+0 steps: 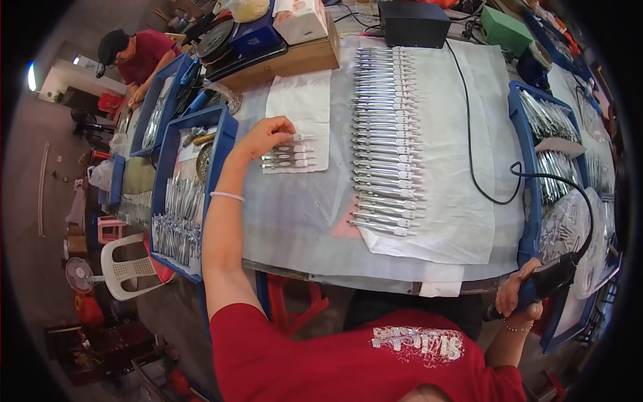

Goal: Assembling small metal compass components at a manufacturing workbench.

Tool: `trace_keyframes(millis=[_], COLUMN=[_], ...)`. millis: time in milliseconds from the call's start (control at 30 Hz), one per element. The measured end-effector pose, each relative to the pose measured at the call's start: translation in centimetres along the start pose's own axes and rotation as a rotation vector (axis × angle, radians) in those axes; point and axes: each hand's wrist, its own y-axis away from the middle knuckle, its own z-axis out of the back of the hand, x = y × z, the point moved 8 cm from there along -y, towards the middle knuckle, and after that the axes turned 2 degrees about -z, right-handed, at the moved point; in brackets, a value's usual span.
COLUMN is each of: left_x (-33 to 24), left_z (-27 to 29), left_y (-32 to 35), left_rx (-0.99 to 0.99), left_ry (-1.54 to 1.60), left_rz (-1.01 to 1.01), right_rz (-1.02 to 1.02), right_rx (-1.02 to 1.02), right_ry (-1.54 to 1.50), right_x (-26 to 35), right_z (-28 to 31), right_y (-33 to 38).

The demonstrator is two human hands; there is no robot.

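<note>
Head view: bench work with spade drill bits, seen from above the wearer. The left hand (271, 135) reaches over a small white paper sheet (298, 97), its fingers drawn close together at the uppermost bit (303, 137) of a short stack (288, 158); whether they pinch this bit or merely touch it cannot be told. The right hand (514, 289), low at the bench's right edge, is wrapped firmly around a black-and-blue corded hand tool (548, 278), held clear of the bits, probably so that it stays ready without disturbing them. Its cable (467, 117) loops loosely across the bench to a black box (414, 25), the slack presumably leaving the tool free to move. Centrally, a long column of bits (387, 141) lies on a large white sheet (462, 228), side by side with paddles to the right; this common orientation likely makes each piece easy to reach and the sheet likely shields the bits. Flanking them, the left blue bin (228, 134) and right blue bin (529, 194) hold further bits in bulk, apparently within arm's reach.
</note>
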Motion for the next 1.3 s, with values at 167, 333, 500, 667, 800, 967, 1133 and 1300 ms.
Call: trace_keyframes(millis=[167, 333, 500, 667, 800, 967, 1133, 1300], left_x=[1.2, 0.0, 0.4, 0.0, -6.4, -15.1, -0.6, -4.9], left_z=[-0.9, -0.3, 0.4, 0.1, -0.8, -19.5, -38.6, -38.2], left_y=[-0.4, 0.2, 1.0, 2.5, 6.6, 19.0, 28.9, 28.9], left_rx=[0.072, -0.057, -0.16, -0.141, -0.46, 0.261, 0.005, 0.335], left_ry=[0.053, -0.116, -0.249, -0.183, -0.174, 0.207, 0.082, 0.261], left_rz=[0.053, -0.11, -0.192, -0.189, -0.344, -0.41, 0.112, 0.077], right_rz=[-0.038, -0.051, -0.064, -0.068, -0.029, 0.017, -0.027, 0.012], right_rx=[0.035, 0.035, 0.049, 0.029, 0.09, 0.334, 0.459, 0.366], right_ry=[0.039, 0.049, 0.111, 0.105, 0.08, 0.058, 0.067, 0.004], right_x=[-0.6, -0.9, -1.2, -1.3, -0.7, 0.1, -0.2, -0.7], right_z=[-0.4, -0.8, -1.2, -2.1, -2.1, -2.9, -4.8, -5.2], right_y=[-0.5, 0.1, 0.6, 1.2, 2.2, 3.3, 2.6, 2.5])
